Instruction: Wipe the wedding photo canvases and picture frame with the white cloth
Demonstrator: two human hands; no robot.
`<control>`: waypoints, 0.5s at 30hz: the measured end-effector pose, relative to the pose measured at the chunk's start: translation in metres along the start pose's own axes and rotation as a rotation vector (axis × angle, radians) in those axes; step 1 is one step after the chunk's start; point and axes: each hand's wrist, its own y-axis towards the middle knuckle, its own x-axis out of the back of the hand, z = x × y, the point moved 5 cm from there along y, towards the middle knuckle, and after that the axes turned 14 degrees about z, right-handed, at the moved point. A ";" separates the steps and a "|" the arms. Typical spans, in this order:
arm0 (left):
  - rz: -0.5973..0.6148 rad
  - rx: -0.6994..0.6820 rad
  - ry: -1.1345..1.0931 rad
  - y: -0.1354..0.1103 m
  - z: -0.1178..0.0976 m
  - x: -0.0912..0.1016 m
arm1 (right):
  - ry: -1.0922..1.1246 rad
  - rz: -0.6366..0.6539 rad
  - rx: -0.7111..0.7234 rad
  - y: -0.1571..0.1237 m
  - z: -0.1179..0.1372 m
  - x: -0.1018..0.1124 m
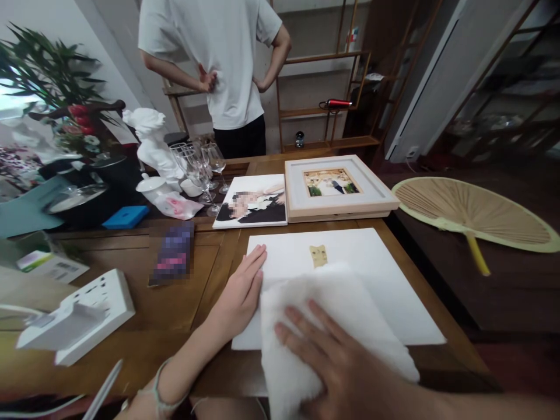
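A white board (385, 297) lies on the wooden table in front of me, with a small gold plate (319, 255) near its far middle. Spread over the near part of the board is a white cloth (341, 291), which hangs past the board's near edge. My right hand (324, 356) lies on the cloth with fingers apart and stretched, blurred a little by motion. Along the board's left edge rests my left hand (242, 286), flat with its fingers extended, holding nothing.
Beyond the board are a framed picture (293, 186) and a photo panel (221, 219). Wine glasses (214, 160) and a white bust (153, 140) stand at the back left. A power strip (96, 315) lies left, a fan (464, 204) right. Behind the table stands a person (219, 64).
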 end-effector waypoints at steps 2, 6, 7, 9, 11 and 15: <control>-0.004 -0.008 0.000 0.000 -0.001 0.001 | 0.086 0.014 -0.039 0.004 -0.014 0.008; -0.006 -0.019 -0.005 0.000 -0.002 0.003 | 0.156 -0.034 -0.193 0.025 -0.061 0.025; -0.008 -0.024 -0.008 0.000 -0.002 0.003 | 0.144 -0.046 -0.234 0.032 -0.072 0.028; -0.017 -0.036 -0.014 0.000 -0.002 0.004 | 0.107 -0.051 -0.296 0.044 -0.084 0.030; -0.021 -0.055 -0.018 0.000 -0.003 0.004 | 0.056 -0.049 -0.308 0.051 -0.082 0.030; -0.015 -0.076 -0.029 -0.001 -0.002 0.004 | -0.023 -0.058 -0.166 0.040 -0.043 0.021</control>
